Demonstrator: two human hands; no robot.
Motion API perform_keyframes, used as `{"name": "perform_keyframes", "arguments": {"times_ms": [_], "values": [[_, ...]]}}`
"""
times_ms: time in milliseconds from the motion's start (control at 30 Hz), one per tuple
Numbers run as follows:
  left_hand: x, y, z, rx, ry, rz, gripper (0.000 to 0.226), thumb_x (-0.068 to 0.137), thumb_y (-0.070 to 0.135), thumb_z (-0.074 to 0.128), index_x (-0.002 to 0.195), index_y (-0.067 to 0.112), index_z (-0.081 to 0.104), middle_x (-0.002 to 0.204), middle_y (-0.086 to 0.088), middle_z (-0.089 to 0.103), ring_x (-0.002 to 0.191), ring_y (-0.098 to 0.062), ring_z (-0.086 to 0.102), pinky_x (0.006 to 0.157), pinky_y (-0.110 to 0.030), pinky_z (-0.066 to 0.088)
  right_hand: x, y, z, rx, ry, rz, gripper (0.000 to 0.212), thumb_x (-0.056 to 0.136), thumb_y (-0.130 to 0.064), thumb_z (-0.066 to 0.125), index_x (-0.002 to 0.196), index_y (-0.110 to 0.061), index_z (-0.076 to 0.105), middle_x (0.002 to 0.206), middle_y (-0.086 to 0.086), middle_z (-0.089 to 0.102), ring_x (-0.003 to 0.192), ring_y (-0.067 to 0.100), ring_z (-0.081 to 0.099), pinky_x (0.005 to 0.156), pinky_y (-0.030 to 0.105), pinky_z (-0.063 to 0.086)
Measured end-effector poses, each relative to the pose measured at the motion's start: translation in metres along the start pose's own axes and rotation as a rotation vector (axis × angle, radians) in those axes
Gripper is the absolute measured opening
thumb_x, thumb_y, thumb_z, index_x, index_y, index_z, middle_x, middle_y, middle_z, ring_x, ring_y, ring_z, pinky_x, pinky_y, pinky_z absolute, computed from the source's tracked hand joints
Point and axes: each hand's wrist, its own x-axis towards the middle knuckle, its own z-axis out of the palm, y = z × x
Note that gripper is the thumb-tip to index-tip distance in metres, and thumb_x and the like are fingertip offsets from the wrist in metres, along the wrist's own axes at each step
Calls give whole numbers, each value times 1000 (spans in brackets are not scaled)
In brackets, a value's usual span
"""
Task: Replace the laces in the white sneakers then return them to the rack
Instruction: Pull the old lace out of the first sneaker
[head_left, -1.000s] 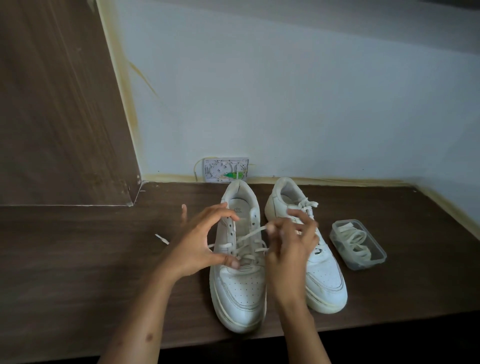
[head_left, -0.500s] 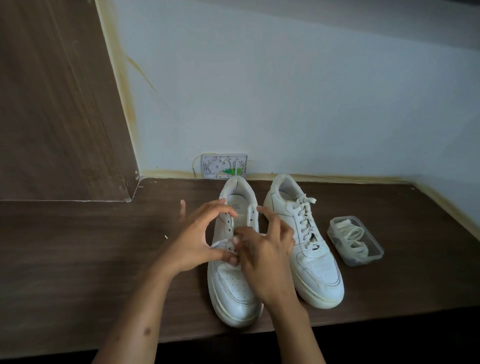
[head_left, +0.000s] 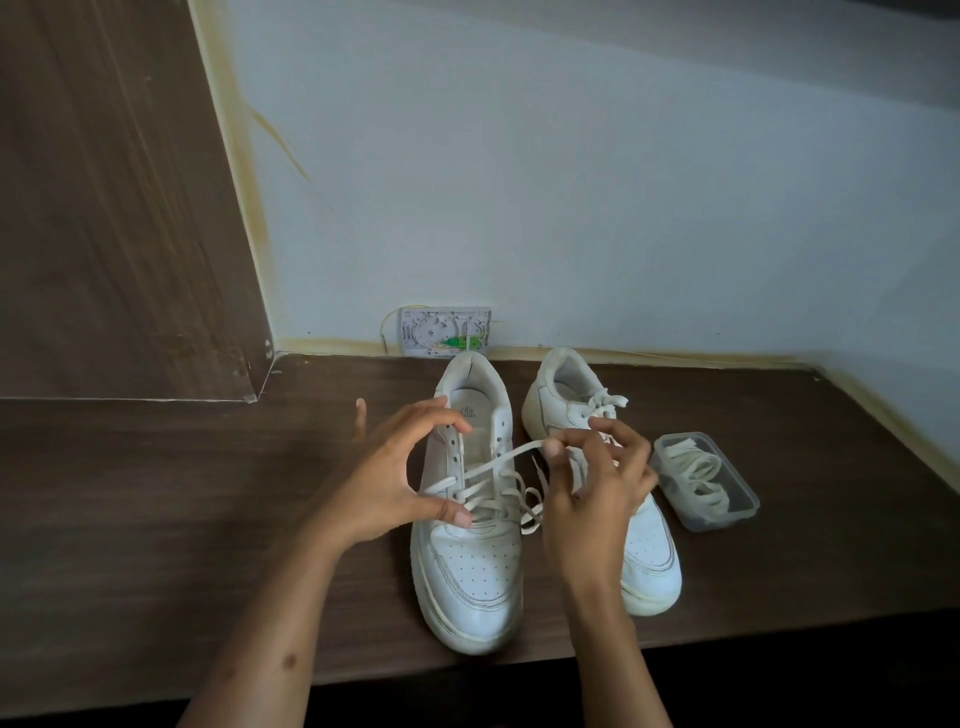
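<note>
Two white sneakers stand side by side on the dark wooden table (head_left: 156, 545), toes toward me. The left sneaker (head_left: 470, 566) is laced only over its lower eyelets. My left hand (head_left: 395, 478) holds that shoe's side, thumb pressing near the lowest lace rows and fingers curled over the upper eyelets. My right hand (head_left: 597, 499) pinches the white lace (head_left: 498, 457) and holds it taut, pulled to the right across the tongue. The right sneaker (head_left: 647, 561) is fully laced and partly hidden behind my right hand.
A clear plastic container (head_left: 727, 512) with coiled white laces sits right of the shoes. A white wall box (head_left: 441, 332) sits behind the left sneaker. A brown wooden panel (head_left: 104, 208) rises at the left. The table's front edge is near the toes.
My right hand has moved from over the left sneaker's eyelets out to the right, drawing the lace taut. The left hand has kept its place on the shoe.
</note>
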Motion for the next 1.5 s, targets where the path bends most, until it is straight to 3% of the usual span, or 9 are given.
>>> {"name": "perform_keyframes", "arguments": {"times_ms": [233,333,433,633,833,1000,1300,1433,1500], "values": [[1,-1,1,-11,1,-12,81,46,75,76,119,58,43,146,27,34,138,14,21,115,-44,-24,-6,-13,0,-54,-193,-160,13,93,-37,62,104,-35,70,140,-6,33,118,7,19,94,8,26],[1,-2,3,-14,4,-7,81,47,72,78,119,57,44,146,26,36,138,13,22,115,-44,-23,-12,-13,6,-226,-413,-254,16,94,-39,60,108,-40,68,147,-4,26,128,18,16,102,34,27],[1,-1,3,-7,8,-6,79,48,70,78,119,56,45,144,29,35,137,14,23,115,-42,-22,-17,-12,12,-240,-495,-235,13,95,-35,59,104,-34,69,148,-5,27,131,22,17,107,45,27],[1,-2,2,-4,5,3,80,49,70,78,120,55,45,139,38,31,137,15,22,115,-43,-22,-16,-13,14,-181,-439,-200,8,90,-23,67,89,-29,71,146,-6,31,126,15,17,105,45,31],[-1,-1,0,1,2,-2,80,50,69,80,120,54,44,135,44,27,134,20,18,114,-41,-24,-10,-16,12,-131,-15,-107,21,83,-8,73,84,-28,72,138,-4,39,120,23,27,91,48,41],[-1,-1,0,-2,-12,-14,80,50,69,80,120,53,45,135,43,28,135,19,17,114,-43,-24,-10,-11,7,-70,-80,-126,11,92,-24,66,97,-32,70,146,-7,31,123,10,16,99,44,34],[1,-1,0,45,-8,-49,79,45,83,69,117,68,41,151,27,22,141,0,15,116,-59,-6,-18,-12,13,-275,-471,-241,15,94,-26,60,104,-31,69,156,3,22,145,28,2,114,57,21],[1,0,-1,43,-3,-52,78,43,84,67,115,72,39,149,30,16,138,2,11,116,-61,-1,-17,-14,13,-231,-415,-233,12,87,-17,67,93,-27,69,153,2,28,144,26,6,114,54,21],[0,1,-2,41,-6,-58,78,42,86,66,114,72,39,149,30,15,137,1,10,116,-61,-1,-16,-18,11,-194,-217,-197,20,80,-9,69,86,-27,68,146,2,37,139,28,20,110,52,27]]}}
